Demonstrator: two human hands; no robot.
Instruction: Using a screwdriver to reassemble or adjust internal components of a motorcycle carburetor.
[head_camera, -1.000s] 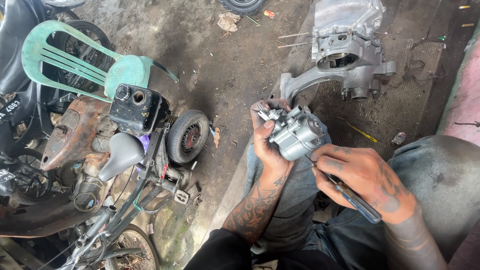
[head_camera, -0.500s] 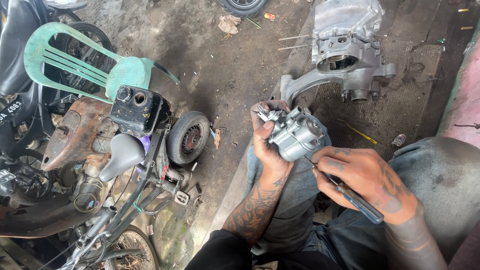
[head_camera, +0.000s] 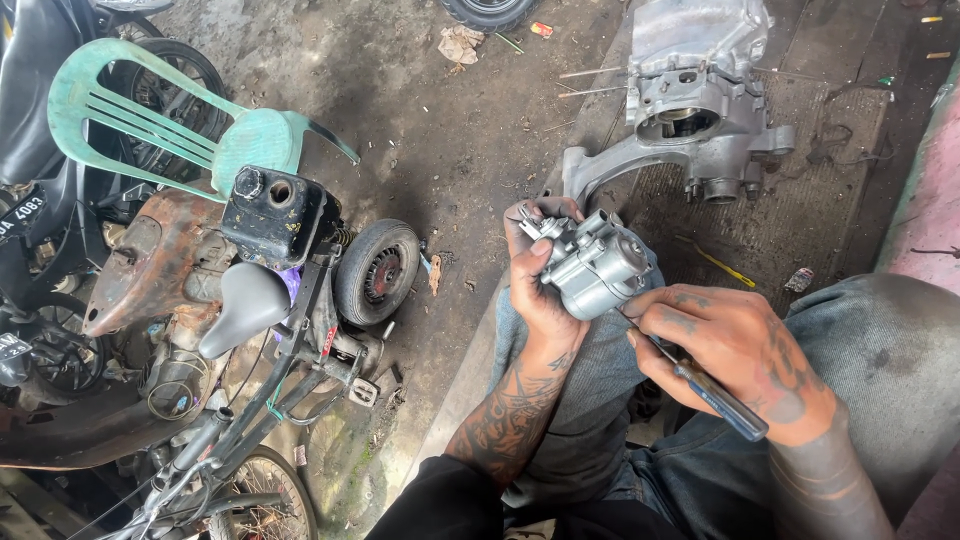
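— Nothing has moved since before: both hands sit as they did.

— Fingers?

— My right hand (head_camera: 745, 360) fingers pinch a blue-handled screwdriver (head_camera: 715, 395), tip at the small grey metal motor part (head_camera: 595, 270). My left hand (head_camera: 540, 285) wraps it, above my lap.

— Beyond?

— Engine casing (head_camera: 690, 90) on the floor; green chair (head_camera: 170, 115) far left.

A small black rectangular number plate with pale characters (head_camera: 20, 217) sits at the left edge, tilted, on the dark motorcycle. A small red crumpled wrapper (head_camera: 541, 29) lies on the concrete floor near the top, beside a black tyre.
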